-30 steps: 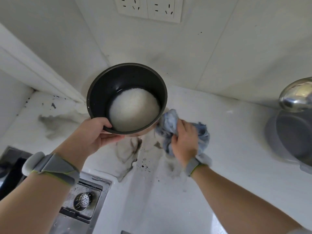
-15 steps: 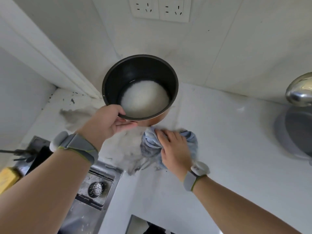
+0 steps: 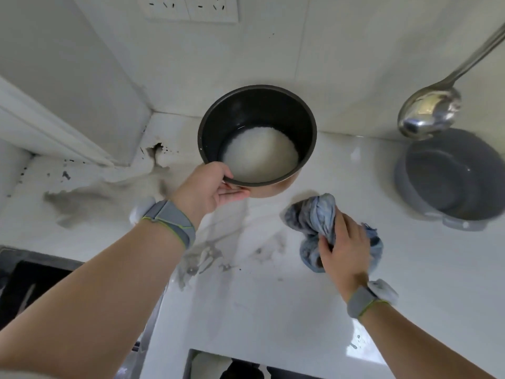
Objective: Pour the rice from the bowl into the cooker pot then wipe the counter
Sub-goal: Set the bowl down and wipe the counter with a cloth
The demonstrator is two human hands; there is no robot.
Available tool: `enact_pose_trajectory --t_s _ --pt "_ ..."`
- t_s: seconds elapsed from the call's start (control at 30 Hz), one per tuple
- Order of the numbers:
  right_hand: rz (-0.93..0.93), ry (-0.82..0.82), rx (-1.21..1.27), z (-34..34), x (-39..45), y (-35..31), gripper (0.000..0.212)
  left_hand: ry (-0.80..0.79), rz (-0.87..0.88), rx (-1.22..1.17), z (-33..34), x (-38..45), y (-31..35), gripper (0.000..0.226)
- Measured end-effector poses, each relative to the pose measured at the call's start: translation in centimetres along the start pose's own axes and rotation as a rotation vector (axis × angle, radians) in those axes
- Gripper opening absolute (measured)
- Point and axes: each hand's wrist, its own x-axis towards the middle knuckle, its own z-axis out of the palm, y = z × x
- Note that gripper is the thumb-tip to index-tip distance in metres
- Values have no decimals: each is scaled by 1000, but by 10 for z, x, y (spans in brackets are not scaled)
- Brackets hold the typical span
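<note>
Worktop (image 3: 273,310) has grey smears at frame centre and left. Cooker pot (image 3: 258,138) with rice, upper centre, rim gripped by left hand (image 3: 206,191): keep it level. Right hand (image 3: 343,248) clutches blue cloth (image 3: 318,218); press flat, sweep leftward.

steel ladle (image 3: 429,113), wall sockets (image 3: 191,8), sink (image 3: 30,280)

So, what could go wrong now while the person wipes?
The left hand grips the cooker pot by its rim only; holding rice and water, it might tilt and spill. The cloth in the right hand could smear the grey stains wider.
</note>
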Motion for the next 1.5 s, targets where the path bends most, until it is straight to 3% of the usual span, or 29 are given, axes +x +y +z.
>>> enact_pose_trajectory --t_s 0.33,0.63,0.73,0.8,0.9,1.0,1.13,1.2,1.3,1.4,1.5 --pt "92 16 -105 -4 -33 -12 63 -63 -8 88 52 20 -8 44" --pt "196 70 43 22 -37 -33 71 -108 27 182 48 25 -8 41" --pt "188 69 61 29 -34 -48 72 -160 37 229 16 23 -19 64" --pt "173 56 97 34 -33 -60 74 -51 85 233 -19 18 -36 68" --pt "147 12 144 43 -34 -79 78 257 230 280 -91 3 -76 50" --pt "75 -70 163 54 -42 -113 82 529 356 447 -171 -32 -121 53" --pt "-44 -172 173 71 -55 -184 77 776 292 604 -233 -70 -177 49" --pt "-58 -220 186 79 -62 -222 76 782 191 651 -252 -79 -206 42" --pt "-124 -329 226 87 -87 -273 73 771 42 661 -281 -99 -248 77" --pt "-279 -436 286 88 -138 -324 72 897 49 594 -317 -132 -288 72" --pt "-414 -548 319 88 -188 -354 72 926 12 531 -336 -155 -313 60"
